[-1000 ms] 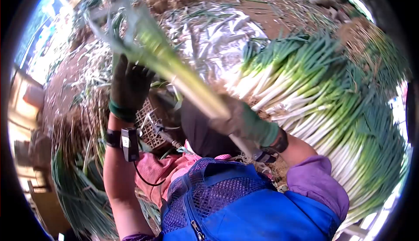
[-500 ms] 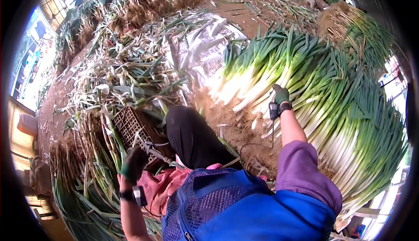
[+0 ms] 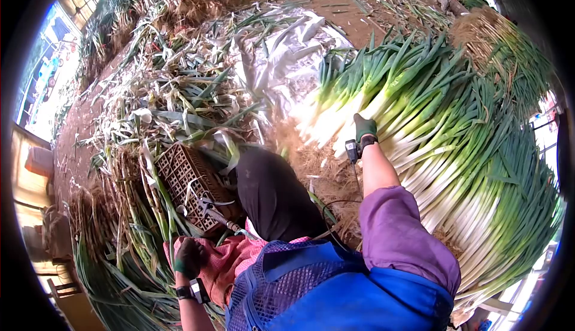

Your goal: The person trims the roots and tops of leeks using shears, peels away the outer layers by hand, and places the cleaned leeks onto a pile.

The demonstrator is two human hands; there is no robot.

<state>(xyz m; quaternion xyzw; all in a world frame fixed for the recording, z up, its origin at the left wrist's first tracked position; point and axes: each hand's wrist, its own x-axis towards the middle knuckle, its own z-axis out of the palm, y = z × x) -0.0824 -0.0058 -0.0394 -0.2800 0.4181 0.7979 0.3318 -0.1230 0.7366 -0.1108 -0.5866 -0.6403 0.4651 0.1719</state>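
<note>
Gloved right hand [image 3: 364,128] on the leek pile [image 3: 455,151]
It lies on the white stalks, which face the person, probably for easy reach; whether its grip closes on one I cannot tell. The left hand [image 3: 188,258] rests curled shut at the lap, near the crate [image 3: 188,181].

My gloved right hand [image 3: 364,128] rests on the stacked leeks [image 3: 455,127]; my gloved left hand [image 3: 188,258] lies low near the plastic crate [image 3: 188,181].
</note>
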